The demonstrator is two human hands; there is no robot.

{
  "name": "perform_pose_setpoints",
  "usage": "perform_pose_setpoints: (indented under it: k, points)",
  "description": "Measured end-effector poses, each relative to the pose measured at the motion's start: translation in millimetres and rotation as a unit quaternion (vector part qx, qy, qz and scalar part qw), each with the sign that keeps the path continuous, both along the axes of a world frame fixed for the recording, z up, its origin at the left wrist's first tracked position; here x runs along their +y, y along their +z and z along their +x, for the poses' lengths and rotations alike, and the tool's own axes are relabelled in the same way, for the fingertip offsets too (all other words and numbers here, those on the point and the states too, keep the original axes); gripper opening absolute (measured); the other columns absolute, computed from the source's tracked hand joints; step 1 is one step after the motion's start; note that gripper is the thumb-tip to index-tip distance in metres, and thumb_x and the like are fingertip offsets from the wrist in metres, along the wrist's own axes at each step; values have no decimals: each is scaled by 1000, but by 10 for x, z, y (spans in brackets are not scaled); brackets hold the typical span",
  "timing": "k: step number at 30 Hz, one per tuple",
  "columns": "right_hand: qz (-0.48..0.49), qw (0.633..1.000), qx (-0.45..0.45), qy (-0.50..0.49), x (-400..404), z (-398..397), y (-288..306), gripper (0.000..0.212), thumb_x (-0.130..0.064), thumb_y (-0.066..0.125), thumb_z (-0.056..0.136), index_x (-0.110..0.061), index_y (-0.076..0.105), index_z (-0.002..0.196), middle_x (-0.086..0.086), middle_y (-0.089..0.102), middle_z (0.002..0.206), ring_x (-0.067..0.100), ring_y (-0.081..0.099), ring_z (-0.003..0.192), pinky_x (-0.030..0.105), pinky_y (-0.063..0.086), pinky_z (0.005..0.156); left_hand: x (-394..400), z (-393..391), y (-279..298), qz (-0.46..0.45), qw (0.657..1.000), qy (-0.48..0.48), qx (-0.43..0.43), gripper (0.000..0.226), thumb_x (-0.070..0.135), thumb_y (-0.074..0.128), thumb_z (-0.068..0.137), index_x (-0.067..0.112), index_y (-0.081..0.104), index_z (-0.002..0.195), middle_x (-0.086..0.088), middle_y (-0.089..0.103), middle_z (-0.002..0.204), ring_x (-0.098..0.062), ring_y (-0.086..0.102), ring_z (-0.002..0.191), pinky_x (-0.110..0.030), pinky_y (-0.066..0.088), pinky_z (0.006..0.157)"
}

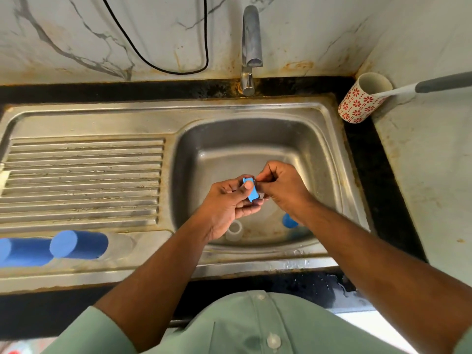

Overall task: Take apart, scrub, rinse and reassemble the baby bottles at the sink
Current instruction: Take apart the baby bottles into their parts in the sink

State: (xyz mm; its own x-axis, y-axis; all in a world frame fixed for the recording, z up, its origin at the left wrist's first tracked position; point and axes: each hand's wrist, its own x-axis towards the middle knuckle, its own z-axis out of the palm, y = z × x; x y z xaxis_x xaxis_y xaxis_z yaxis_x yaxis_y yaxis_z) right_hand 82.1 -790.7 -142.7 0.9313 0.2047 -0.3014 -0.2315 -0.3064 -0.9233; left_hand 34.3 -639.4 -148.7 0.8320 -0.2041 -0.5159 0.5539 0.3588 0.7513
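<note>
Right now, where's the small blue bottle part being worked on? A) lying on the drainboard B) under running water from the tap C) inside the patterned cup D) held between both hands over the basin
D: the left hand holds the small blue part while the right hand pinches at it, both above the sink basin.

Marble-veined wall (pixel 76 34) behind, stained with rust near the counter edge; black cable (pixel 163 69) looping down across it. Red-flowered white cup (pixel 362 100) standing in the right back corner on the black countertop (pixel 367 149), tilted in the wide view, with a white-and-grey handle (pixel 421 86) leaning out of it to the right. Pale green buttoned shirt (pixel 255 325) at the bottom edge
</note>
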Motion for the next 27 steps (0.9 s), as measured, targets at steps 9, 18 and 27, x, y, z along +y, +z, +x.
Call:
perform_pose_setpoints:
  k: [9,18,27]
  points:
    - [57,996,70,15,-245,-20,14,9,6,72,80,8,66,86,11,67,70,15,61,57,24,54,58,-38,47,7,-66,995,-24,64,47,28,58,89,-3,59,124,-26,67,116,-36,67,108,-41,55,93]
    - [-53,994,28,93,-308,-57,-122,54,-9,87,68,-41,64,104,-8,65,108,-6,60,75,11,49,71,-113,152,-128,-48,987,-30,151,34,23,58,95,-2,63,117,-21,71,110,-30,70,100,-41,57,90]
    - [-51,998,23,38,-390,-60,-339,53,-8,90,60,-35,66,99,-10,66,103,17,63,88,28,54,82,-170,329,-239,49,969,-76,230,22,32,68,88,10,69,94,-3,66,79,-16,54,72,-32,46,67]
